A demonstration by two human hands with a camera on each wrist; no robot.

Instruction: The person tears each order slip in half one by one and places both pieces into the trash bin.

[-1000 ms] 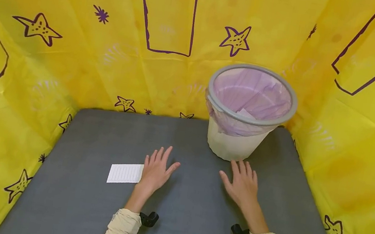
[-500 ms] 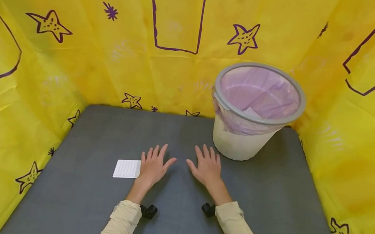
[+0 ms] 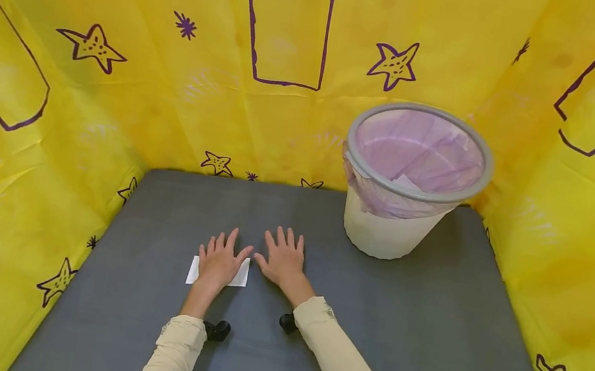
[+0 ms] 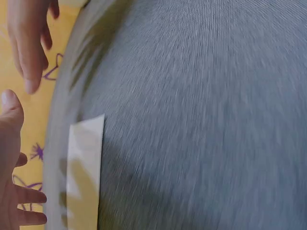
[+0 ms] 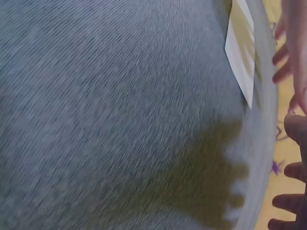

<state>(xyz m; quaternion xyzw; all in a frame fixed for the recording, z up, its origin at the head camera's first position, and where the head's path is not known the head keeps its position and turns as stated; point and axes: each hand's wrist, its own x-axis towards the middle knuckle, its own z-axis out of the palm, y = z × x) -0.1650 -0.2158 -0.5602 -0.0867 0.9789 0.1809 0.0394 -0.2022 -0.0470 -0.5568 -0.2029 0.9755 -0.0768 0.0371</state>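
A small white sheet of lined paper (image 3: 240, 275) lies flat on the grey padded table, partly covered in the head view by my left hand (image 3: 219, 262). In the left wrist view, the sheet (image 4: 84, 172) shows with finger shadows across it, and the hand (image 4: 10, 177) hovers above with spread fingers. Just right of the paper my right hand (image 3: 284, 262) hangs over the table, fingers spread and holding nothing. Its shadow falls on the cloth in the right wrist view, where the paper (image 5: 241, 48) appears at the top.
A white bin (image 3: 384, 228) with a grey rim and a purple liner stands at the back right; a piece of white paper (image 3: 406, 182) shows inside. Yellow fabric walls (image 3: 272, 123) with purple drawings enclose the grey table (image 3: 403, 332) at the back and both sides.
My right hand has moved left, away from the front of the bin towards my left hand. My left hand has shifted left over the paper. The view has turned slightly left.
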